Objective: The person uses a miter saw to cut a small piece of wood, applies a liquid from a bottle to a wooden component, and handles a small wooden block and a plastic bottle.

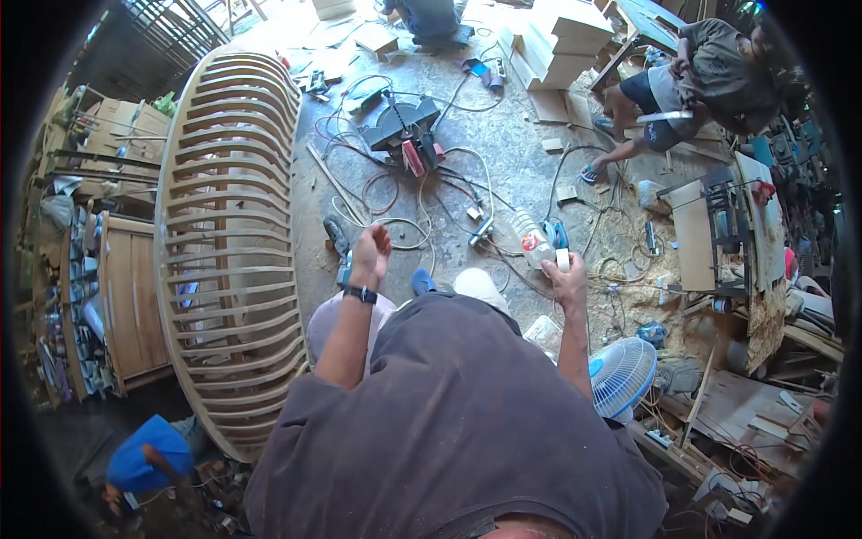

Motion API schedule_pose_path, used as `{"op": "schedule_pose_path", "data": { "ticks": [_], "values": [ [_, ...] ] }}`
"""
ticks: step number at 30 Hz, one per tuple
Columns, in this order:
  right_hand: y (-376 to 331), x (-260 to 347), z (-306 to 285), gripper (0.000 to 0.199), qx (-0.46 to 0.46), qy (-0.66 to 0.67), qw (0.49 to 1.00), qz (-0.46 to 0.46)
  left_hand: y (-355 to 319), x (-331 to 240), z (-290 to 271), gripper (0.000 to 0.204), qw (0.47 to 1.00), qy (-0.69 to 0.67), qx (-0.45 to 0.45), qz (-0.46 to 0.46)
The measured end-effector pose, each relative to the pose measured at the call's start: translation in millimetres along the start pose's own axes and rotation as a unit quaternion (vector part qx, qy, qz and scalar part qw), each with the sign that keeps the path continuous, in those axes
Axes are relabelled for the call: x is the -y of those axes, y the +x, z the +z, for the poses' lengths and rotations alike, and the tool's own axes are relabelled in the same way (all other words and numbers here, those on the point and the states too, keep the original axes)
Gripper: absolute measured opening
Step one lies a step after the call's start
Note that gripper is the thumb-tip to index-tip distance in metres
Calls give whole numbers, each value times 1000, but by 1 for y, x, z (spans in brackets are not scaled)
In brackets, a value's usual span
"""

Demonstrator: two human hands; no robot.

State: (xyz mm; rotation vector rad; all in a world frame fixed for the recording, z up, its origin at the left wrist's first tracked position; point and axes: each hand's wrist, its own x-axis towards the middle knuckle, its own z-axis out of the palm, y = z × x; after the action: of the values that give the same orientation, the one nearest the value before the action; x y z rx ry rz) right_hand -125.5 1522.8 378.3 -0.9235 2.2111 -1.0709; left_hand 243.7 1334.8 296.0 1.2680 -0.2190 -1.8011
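Note:
My right hand (567,280) is raised in front of me and grips a clear plastic bottle (532,237) with a red label near its white cap; the bottle tilts away to the upper left. My left hand (370,252) is lifted at about the same height with the fingers curled into a loose fist, and I see nothing in it. A black watch (360,294) sits on that wrist. Both forearms rise from my dark shirt. Below the hands lie my knees and a blue shoe (422,282).
A large curved frame of wooden slats (224,242) stands at left. A mitre saw (404,126) and tangled cables lie on the dusty floor ahead. A blue-white fan (622,373) is at right. One person (709,72) sits at upper right, another in blue (144,458) crouches at lower left.

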Motion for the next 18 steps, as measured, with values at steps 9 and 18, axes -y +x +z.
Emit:
{"op": "schedule_pose_path", "data": {
  "ticks": [9, 18],
  "values": [
    [117, -23, 52, 48, 14, -105, 993, 55, 90, -59, 124, 11, 998, 42, 39, 6],
    [291, 41, 124, 55, 88, -127, 988, 14, 167, -29, 68, 21, 973, 227, -40, -13]
  ]
}}
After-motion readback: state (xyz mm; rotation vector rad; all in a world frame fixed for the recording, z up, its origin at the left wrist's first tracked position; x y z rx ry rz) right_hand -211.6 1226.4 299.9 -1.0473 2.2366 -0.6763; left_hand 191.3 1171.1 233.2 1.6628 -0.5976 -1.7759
